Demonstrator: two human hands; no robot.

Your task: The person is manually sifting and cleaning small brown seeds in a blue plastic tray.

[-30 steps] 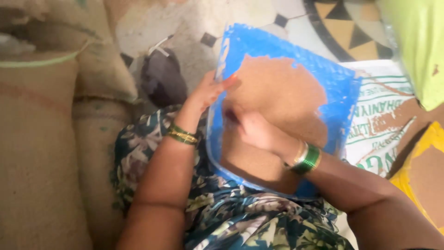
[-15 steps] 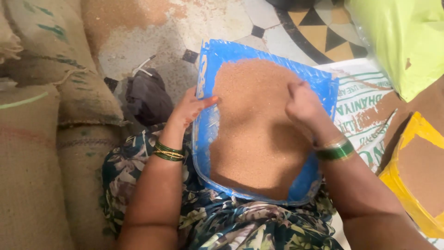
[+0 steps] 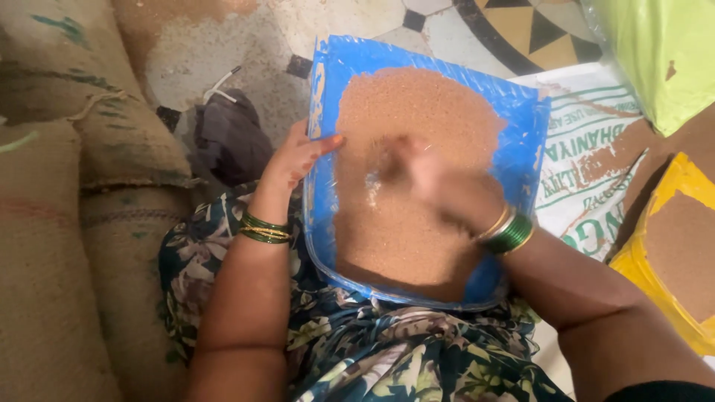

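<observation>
Now the left hand grips the blue tray by its rim, while the right hand — blurred, grip unclear — sifts the brown grain; next calls for gentle strokes.

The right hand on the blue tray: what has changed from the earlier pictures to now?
The right hand moved from the tray's right edge back toward the middle and now sweeps, blurred, over the brown grain. It holds nothing. The left hand stayed on the left rim of the blue tray, which still rests on the lap, full of grain. The sacks did not move.
</observation>
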